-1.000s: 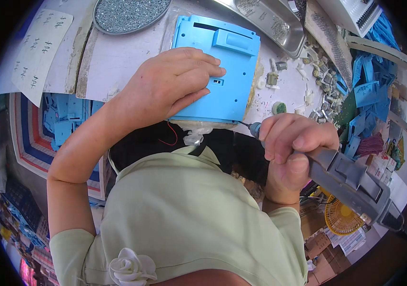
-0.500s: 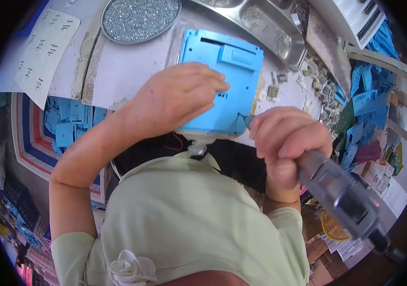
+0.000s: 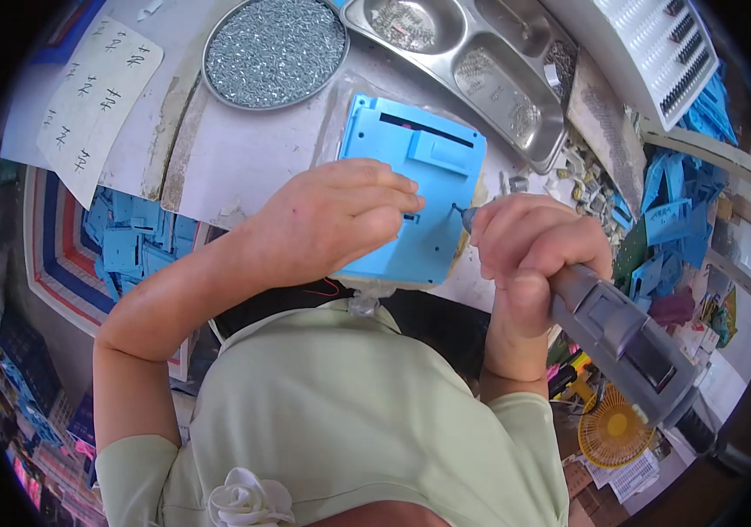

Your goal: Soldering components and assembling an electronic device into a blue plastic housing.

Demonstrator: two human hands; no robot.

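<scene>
Up front at 12 o'clock, the case (image 3: 435, 198) looks light, stiff and a bit slippery, best held by its edges, while the left hand (image 3: 331, 215) lies half curled on its 9 o'clock side, not gripping, and the right hand (image 3: 538, 241) wraps tight round the driver (image 3: 630, 341) at 4 o'clock.

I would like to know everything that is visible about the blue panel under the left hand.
The blue panel is roughly rectangular and looks like plastic. A long dark slot crosses its far end, with a raised block just nearer; small dark holes dot the face. It lies face up over clear wrapping on the table. The left hand rests across its left side, hiding part. The grey driver's tip is at its right side; contact is unclear.
</scene>
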